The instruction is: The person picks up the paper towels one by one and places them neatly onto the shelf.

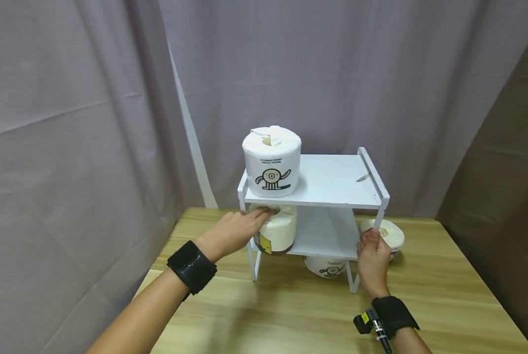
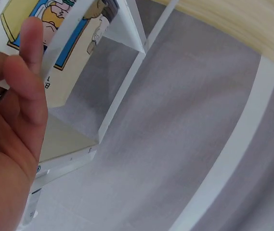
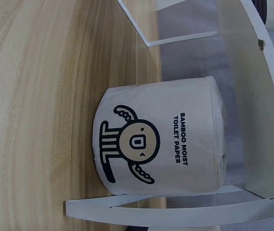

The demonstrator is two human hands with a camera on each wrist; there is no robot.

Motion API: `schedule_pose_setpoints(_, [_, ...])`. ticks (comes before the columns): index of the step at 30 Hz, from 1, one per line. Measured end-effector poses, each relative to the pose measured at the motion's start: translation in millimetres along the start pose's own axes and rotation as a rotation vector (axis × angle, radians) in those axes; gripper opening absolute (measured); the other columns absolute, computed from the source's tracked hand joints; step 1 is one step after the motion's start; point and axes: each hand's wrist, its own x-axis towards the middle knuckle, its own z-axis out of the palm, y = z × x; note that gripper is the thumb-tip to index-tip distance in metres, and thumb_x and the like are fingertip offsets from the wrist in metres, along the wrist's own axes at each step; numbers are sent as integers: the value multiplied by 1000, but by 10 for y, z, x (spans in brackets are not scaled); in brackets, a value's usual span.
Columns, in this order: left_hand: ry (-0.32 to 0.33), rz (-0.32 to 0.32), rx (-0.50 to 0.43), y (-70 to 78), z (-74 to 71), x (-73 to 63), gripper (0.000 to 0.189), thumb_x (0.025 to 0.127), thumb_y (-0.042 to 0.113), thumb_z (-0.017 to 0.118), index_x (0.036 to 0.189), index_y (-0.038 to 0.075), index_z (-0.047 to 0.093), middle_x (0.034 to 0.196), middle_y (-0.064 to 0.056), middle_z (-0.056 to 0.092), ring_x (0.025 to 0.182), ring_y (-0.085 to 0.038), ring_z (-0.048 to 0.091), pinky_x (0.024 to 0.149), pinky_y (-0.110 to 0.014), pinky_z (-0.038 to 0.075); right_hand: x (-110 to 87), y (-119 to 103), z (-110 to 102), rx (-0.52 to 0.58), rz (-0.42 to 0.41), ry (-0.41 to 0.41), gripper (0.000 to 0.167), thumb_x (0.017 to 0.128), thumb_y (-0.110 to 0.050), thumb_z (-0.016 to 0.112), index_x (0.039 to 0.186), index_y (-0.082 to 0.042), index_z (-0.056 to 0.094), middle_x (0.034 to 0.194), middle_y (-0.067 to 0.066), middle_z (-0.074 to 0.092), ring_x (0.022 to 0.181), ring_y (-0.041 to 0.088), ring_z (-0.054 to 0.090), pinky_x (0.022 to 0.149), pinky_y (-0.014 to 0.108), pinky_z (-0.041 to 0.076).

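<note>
Rolls [image 1: 272, 162] on, under, beside shelf [image 1: 332, 179]

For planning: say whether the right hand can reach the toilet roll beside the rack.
Probably yes, once the right hand releases the rack post; the toilet roll close behind looks unobstructed on its right.

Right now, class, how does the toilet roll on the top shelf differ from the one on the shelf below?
The top-shelf roll bears a dark-outlined cartoon figure; the lower-shelf roll has a yellow-and-blue print. The left hand is at the lower-shelf roll, while no hand touches the top-shelf roll. Both are pale and sit toward the left side of the rack.
</note>
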Motion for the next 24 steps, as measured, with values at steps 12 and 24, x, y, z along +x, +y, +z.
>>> schedule_pose_setpoints(12, [-1, -8, -66, 7, 19, 9, 53, 100, -7, 62, 149, 14, 56, 136, 0, 62, 67, -15, 62, 53, -31, 54, -49, 27, -73, -18, -5, -1, 49, 115, -28, 40, 78, 4, 43, 57, -8, 35, 44, 4, 29, 46, 34, 13])
schedule_pose_setpoints(24, [56, -89, -114, -4, 79, 63, 47, 105, 9, 63, 151, 12, 53, 143, -5, 59, 65, -13, 58, 48, -26, 49, 19, 29, 19, 36, -15, 8, 46, 114, -30, 43, 79, -1, 46, 57, -8, 35, 44, 2, 29, 46, 33, 12])
